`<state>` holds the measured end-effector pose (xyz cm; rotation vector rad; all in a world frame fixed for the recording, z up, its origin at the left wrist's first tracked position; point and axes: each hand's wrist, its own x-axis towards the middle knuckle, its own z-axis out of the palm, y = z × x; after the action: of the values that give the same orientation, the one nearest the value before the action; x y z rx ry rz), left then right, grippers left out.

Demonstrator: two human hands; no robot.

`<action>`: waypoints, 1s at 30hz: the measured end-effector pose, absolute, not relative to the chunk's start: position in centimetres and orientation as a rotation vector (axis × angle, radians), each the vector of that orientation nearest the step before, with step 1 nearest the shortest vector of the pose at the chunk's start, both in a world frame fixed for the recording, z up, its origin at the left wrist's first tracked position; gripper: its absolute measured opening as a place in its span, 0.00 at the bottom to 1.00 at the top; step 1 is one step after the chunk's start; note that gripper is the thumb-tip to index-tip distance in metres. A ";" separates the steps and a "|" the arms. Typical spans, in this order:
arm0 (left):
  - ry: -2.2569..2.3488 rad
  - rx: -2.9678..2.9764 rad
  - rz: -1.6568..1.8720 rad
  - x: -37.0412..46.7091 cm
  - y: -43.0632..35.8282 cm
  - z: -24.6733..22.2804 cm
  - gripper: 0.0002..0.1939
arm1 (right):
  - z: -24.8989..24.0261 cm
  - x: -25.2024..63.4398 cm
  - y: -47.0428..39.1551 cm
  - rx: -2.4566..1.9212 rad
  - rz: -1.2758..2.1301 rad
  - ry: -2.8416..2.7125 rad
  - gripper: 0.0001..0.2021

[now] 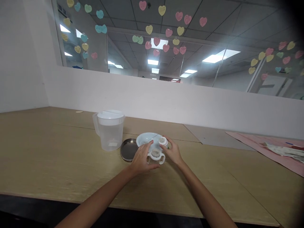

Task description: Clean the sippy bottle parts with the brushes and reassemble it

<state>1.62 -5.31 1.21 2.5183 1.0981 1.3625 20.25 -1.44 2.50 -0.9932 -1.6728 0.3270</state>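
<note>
My left hand [142, 159] is wrapped round the side of a small clear baby bottle [155, 154] with white side handles and an uncovered mouth. Between the fingers of my right hand [174, 152] is a white bottle cap [162, 141], held just above and to the right of the bottle's mouth. Behind both hands sits a pale blue bowl [142, 137], partly covered by them; something thin lies across it. A round dark metal dish [128, 150] rests beside my left hand, touching or very near the bowl.
A clear plastic pitcher [111, 133] with a white lid stands left of the dish. Far right, a pink sheet [251, 144] carries papers and a pen, with a grey sheet [213, 136] beside it. A white wall [152, 98] borders the wooden table [71, 158].
</note>
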 end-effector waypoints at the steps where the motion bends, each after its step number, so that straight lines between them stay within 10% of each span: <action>1: 1.086 2.494 1.389 1.8 -5.5 1.7 0.45 | 2.7 20.3 -1.7 -0.973 0.229 -1.670 0.22; 10: 0.839 2.274 1.429 4.5 -6.5 7.5 0.16 | 2.1 20.9 -3.2 -0.771 -0.252 -1.809 0.19; 21: 0.814 1.718 1.515 1.8 -1.8 6.6 0.20 | 2.3 20.8 -2.3 -0.851 -0.229 -1.686 0.20; 30: 1.512 2.516 1.130 -0.7 0.3 2.7 0.19 | 0.5 21.4 0.4 -1.357 0.003 -1.826 0.19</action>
<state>-0.72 0.33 2.69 2.5165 1.5118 1.1295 21.36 0.43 0.55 -1.3570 -1.8264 0.0033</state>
